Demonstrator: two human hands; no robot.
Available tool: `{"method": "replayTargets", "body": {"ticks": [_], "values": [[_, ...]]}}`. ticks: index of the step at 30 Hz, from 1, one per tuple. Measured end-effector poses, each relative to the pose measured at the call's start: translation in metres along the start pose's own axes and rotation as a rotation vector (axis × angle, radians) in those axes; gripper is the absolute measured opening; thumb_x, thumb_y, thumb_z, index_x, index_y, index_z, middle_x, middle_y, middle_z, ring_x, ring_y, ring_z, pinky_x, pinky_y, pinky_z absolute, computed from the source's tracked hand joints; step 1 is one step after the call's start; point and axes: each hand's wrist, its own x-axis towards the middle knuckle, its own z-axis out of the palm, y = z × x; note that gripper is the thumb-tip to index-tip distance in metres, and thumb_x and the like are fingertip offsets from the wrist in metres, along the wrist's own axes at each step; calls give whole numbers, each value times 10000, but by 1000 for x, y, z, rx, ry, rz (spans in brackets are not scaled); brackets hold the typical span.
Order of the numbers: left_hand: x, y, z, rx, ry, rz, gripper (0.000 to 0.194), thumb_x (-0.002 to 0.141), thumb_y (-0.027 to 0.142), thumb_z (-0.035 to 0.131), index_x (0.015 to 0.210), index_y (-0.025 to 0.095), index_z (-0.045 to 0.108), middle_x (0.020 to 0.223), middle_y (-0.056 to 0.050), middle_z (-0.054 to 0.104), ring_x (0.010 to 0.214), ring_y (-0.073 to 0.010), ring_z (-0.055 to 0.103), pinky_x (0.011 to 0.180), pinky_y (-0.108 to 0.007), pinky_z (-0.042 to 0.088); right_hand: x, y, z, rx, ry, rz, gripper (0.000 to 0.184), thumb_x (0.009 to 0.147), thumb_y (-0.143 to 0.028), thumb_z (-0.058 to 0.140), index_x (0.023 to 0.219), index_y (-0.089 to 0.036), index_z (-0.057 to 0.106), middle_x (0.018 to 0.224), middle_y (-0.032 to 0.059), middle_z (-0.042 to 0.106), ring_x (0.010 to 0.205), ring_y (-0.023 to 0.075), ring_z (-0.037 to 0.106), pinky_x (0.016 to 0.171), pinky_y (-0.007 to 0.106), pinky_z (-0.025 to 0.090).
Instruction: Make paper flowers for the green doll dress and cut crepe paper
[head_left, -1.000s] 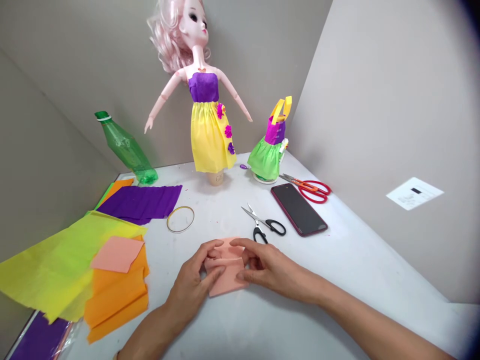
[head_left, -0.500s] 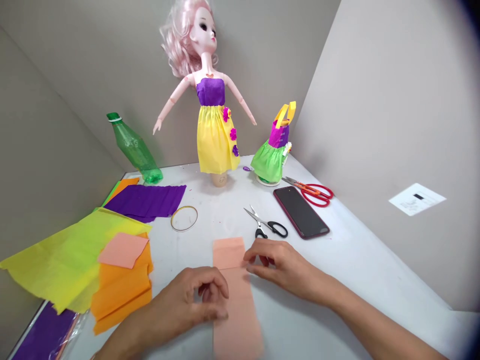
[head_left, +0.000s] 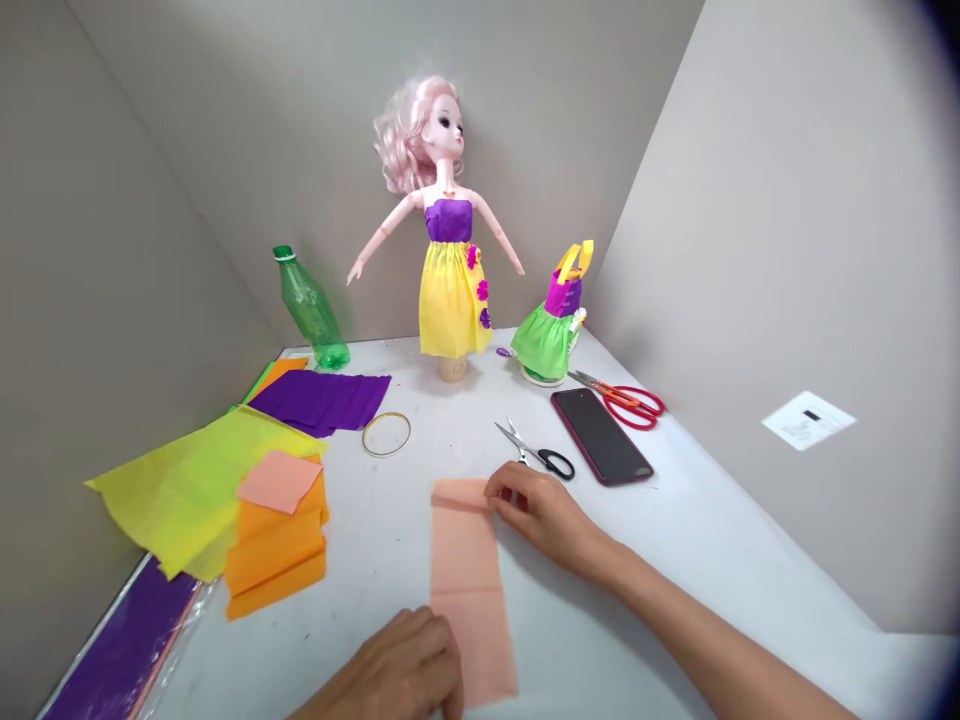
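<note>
A long strip of peach crepe paper [head_left: 466, 560] lies unfolded on the table in front of me, with crease lines across it. My right hand [head_left: 536, 510] is closed at its upper right corner, thumb and fingertips pinching the edge there. Down at the bottom, my left hand [head_left: 405, 665] curls its fingers over the strip's lower left corner; the fingertips are partly hidden. Just beyond my right hand are small scissors [head_left: 556, 463] with black handles, blades apart. A thin gold bangle [head_left: 387, 453] lies farther back, to the left.
Left are yellow [head_left: 187, 470], orange [head_left: 277, 560] and purple crepe paper [head_left: 322, 400], plus a small peach piece [head_left: 280, 482]. A doll [head_left: 454, 300], a green bottle [head_left: 311, 315] and a small green-skirted dress [head_left: 546, 340] stand behind. A phone [head_left: 602, 435] and red-handled scissors [head_left: 634, 403] lie right.
The folded peach paper has been opened out into a long strip. My left hand has moved down toward me along it; my right hand stays near the top. The camera view has shifted.
</note>
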Motion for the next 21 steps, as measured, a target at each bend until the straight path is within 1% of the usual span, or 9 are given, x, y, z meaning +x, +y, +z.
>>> {"method": "replayTargets", "body": {"ticks": [2, 3, 4, 7, 9, 12, 16, 18, 21], "values": [[-4, 7, -18, -144, -46, -52, 93, 848, 154, 575, 792, 226, 555, 854, 9, 627, 794, -149, 576, 762, -249, 416, 7, 0, -3, 72, 2, 62, 147, 855, -165, 500, 834, -187, 643, 799, 1, 634, 688, 132, 528, 639, 252, 383], [-2, 11, -31, -205, 11, -155, 71, 835, 173, 603, 855, 232, 570, 926, 2, 635, 856, -162, 583, 780, -249, 430, 11, 1, -4, 94, -2, 78, 146, 848, -184, 503, 820, -183, 646, 762, -5, 631, 670, 131, 526, 627, 250, 377], [3, 13, -45, -244, 97, -264, 115, 858, 190, 585, 960, 244, 576, 1019, -12, 635, 940, -182, 582, 839, -273, 437, 16, 2, -6, 108, -6, 84, 148, 841, -197, 503, 804, -178, 645, 730, -9, 627, 657, 131, 525, 619, 248, 373], [32, 3, -79, -251, 469, -412, 334, 821, 263, 642, 1139, 258, 541, 1176, -50, 596, 1112, -234, 535, 967, -357, 402, 34, 5, -11, 127, -17, 67, 151, 820, -214, 505, 767, -168, 638, 690, -13, 623, 634, 128, 524, 610, 244, 375], [57, -17, -90, -285, 568, -415, 509, 755, 255, 693, 1229, 253, 507, 1266, -74, 558, 1141, -243, 525, 978, -370, 397, 47, 6, -13, 131, -10, 53, 149, 813, -223, 508, 771, -165, 640, 699, -9, 631, 639, 129, 523, 616, 245, 378], [91, -52, -90, -367, 555, -384, 654, 670, 206, 731, 1280, 218, 498, 1085, -57, 612, 1014, -214, 564, 897, -329, 429, 62, 7, -16, 130, 16, 35, 168, 832, -257, 508, 803, -157, 640, 719, 5, 637, 655, 135, 528, 626, 253, 389], [110, -80, -79, -397, 571, -386, 426, 701, 187, 637, 1124, 173, 586, 751, 25, 551, 695, -147, 531, 668, -264, 424, 71, 12, -17, 134, 12, 9, 256, 879, -341, 511, 970, -140, 641, 802, 30, 660, 715, 146, 571, 657, 259, 428], [110, -84, -75, -410, 585, -376, 376, 710, 192, 618, 1085, 178, 599, 757, 25, 559, 685, -142, 529, 643, -251, 417, 70, 16, -14, 114, -4, 2, 321, 838, -360, 599, 1076, -147, 631, 841, 27, 665, 746, 152, 583, 671, 260, 438], [108, -83, -75, -394, 633, -362, 302, 730, 211, 615, 1031, 187, 627, 872, -8, 614, 780, -161, 548, 715, -266, 430, 67, 19, -9, 43, -16, 3, 336, 749, -298, 710, 1057, -175, 654, 803, 3, 641, 721, 158, 572, 663, 269, 438]]}}
